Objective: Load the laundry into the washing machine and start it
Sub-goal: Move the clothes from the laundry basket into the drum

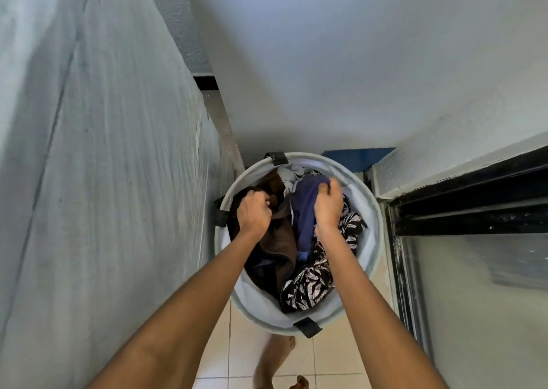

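Both hands are down in the round laundry basket (374,211) on the tiled floor — the left hand (254,213) clutching brown cloth (278,240), the right hand (328,205) pinching a navy garment (305,211) — so gathering is underway; next, lift the load toward a washer not in view.

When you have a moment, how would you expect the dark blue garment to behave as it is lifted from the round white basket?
The dark blue garment, pinched by the right hand, already drapes in folds, so it will probably hang limp. It overlaps the black-and-white patterned cloth, so it may drag that along.
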`<state>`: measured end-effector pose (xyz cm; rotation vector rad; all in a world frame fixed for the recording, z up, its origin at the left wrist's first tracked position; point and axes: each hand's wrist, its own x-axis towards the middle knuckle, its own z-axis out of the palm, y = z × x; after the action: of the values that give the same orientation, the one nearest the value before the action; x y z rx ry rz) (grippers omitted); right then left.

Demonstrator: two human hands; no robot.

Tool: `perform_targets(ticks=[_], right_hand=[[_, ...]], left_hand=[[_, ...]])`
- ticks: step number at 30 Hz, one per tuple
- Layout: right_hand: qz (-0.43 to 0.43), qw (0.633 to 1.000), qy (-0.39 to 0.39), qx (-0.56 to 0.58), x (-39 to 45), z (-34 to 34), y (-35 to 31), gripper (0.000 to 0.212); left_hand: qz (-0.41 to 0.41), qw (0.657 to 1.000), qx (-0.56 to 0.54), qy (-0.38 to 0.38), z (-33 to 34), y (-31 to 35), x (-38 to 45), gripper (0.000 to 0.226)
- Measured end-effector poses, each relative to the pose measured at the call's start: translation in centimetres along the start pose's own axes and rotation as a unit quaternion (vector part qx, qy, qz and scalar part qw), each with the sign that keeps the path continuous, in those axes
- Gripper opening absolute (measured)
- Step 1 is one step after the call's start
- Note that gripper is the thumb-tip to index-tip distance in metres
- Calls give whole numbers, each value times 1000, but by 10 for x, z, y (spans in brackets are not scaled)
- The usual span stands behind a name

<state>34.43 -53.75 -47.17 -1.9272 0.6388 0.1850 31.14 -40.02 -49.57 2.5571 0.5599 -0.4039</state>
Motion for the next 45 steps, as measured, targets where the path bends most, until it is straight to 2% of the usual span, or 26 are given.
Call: perform_targets(ticks=[3,7,10,11,13,15,16,17,19,21,23,25,27,29,32,34,36,38,40,42,45], right_hand=[[-18,992,13,128,-14,-32,-40,17],[-81,977,-5,198,-33,-70,-89,35],[-129,970,-24,203,-43,-79,-122,28],[-141,971,-29,192,-46,-78,-129,22],[-149,973,-36,174,-56,-75,-141,13],[-135,973,-27,183,-67,-76,-150,12],[-136,973,-23,183,-71,-79,-156,13],[-144,973,-20,177,-75,-81,-162,14],[-169,973,-20,157,-81,-92,-180,17],[-208,965,-11,158,-85,-105,-201,20],[-217,953,19,209,-89,-123,-223,22],[-207,944,87,242,-92,-145,-242,24],[-232,942,156,185,-99,-159,-255,21],[-255,947,178,78,-111,-170,-267,23],[-237,948,128,-166,-132,-187,-281,32],[-191,926,55,-322,-149,-196,-282,31],[-173,910,-1,-378,-171,-204,-283,36],[-193,926,-49,-320,-199,-209,-293,58],[-189,963,-120,-147,-230,-212,-312,70],[-170,974,-142,-51,-257,-212,-336,64],[-203,978,-50,-13,-283,-218,-378,38]], left_hand=[[-40,997,-53,27,-28,11,14,23],[-50,998,-29,10,-44,9,14,24],[-50,997,-58,-10,-48,3,7,27],[-28,997,-65,-29,-50,2,5,33],[52,990,-53,-120,-56,8,-5,57],[121,964,12,-238,-60,19,-18,80],[139,953,33,-265,-58,25,-24,81],[138,955,28,-259,-56,30,-29,74],[75,980,-103,-153,-57,44,-37,44],[25,968,-245,-50,-67,59,-43,23],[39,956,-290,-9,-85,70,-47,23],[56,955,-293,-5,-114,80,-49,26],[52,953,-298,7,-148,90,-48,27],[45,944,-324,37,-186,104,-49,27],[77,940,-326,59,-250,138,-56,22],[137,945,-294,36,-295,164,-73,23],[196,948,-251,-3,-337,190,-97,16],[222,950,-220,-20,-381,212,-121,21],[231,939,-247,-56,-426,232,-146,17],[224,916,-312,-112,-465,250,-163,19],[225,849,-417,-235,-518,258,-192,14]])
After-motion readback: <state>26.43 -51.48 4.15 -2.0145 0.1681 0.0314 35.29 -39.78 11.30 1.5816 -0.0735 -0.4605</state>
